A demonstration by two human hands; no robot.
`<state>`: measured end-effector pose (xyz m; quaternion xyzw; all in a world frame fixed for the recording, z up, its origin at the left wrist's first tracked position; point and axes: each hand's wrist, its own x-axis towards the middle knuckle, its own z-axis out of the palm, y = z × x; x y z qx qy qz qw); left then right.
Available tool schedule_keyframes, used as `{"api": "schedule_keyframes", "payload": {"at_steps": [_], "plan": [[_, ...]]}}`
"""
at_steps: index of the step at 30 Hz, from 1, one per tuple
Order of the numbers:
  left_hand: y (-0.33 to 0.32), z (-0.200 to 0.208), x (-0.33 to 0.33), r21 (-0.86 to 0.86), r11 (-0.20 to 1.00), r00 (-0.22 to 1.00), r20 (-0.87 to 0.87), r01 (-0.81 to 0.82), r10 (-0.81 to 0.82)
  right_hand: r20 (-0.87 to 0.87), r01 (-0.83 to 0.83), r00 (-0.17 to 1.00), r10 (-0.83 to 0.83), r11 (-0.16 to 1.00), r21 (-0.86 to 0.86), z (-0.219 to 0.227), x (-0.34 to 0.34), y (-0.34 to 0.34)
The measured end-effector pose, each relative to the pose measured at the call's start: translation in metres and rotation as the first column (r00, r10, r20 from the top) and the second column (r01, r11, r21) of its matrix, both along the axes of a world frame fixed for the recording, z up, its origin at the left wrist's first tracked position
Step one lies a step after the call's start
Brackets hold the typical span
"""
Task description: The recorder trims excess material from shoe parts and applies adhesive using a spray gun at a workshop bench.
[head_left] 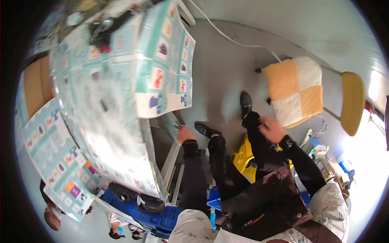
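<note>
My left hand [186, 134] is low beside the table's right edge, with its fingers curled. A pale, translucent sheet-like piece [171, 122] is at its fingertips, partly under the table cover; its kind is unclear. Over my right thigh is my right hand [272, 129], slightly blurred, fingers loosely apart and nothing visible in it. The table [109, 133] on my left wears a glossy cover printed with fruit pictures, and one part of that cover [166, 65] hangs over the far right corner.
A stool with an orange-and-white checked cushion [295, 91] stands at the right, near a yellow chair back [351, 103]. A yellow plastic crate [245, 160] is beside my legs. Blue crates [170, 218] sit at the table's near end. A white cable [227, 36] crosses the floor. Other people [52, 216] appear lower left.
</note>
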<state>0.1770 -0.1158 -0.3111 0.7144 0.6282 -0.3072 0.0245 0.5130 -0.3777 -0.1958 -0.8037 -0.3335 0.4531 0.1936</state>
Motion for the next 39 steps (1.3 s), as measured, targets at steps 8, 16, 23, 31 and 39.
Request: {"api": "schedule_keyframes", "payload": {"at_steps": [8, 16, 23, 31, 39], "plan": [[-0.046, 0.202, 0.052, -0.653, 0.424, 0.226, 0.369, -0.628, 0.902, -0.099, -0.529, 0.814, 0.572, 0.801, 0.281, 0.099, -0.103, 0.084], [-0.131, 0.378, 0.048, -0.948, 0.313, -0.541, 0.232, 0.062, 0.808, 0.326, -0.790, 0.591, 0.738, 0.611, 0.049, 0.262, -0.054, 0.121], [-0.176, 0.422, -0.044, -0.890, 0.455, -0.219, 0.446, -0.009, 0.868, 0.101, -0.446, 0.894, 0.436, 0.850, 0.281, 0.493, 0.136, 0.062], [-0.194, 0.441, -0.062, -0.769, 0.625, -0.246, 0.637, -0.135, 0.730, -0.383, 0.096, 0.904, 0.191, 0.783, 0.615, 0.520, 0.169, 0.096], [-0.239, 0.513, -0.069, -0.583, 0.769, -0.909, 0.417, -0.263, 0.006, -0.769, -0.003, 0.466, 0.438, 0.870, 0.494, 0.462, -0.053, 0.180]]}}
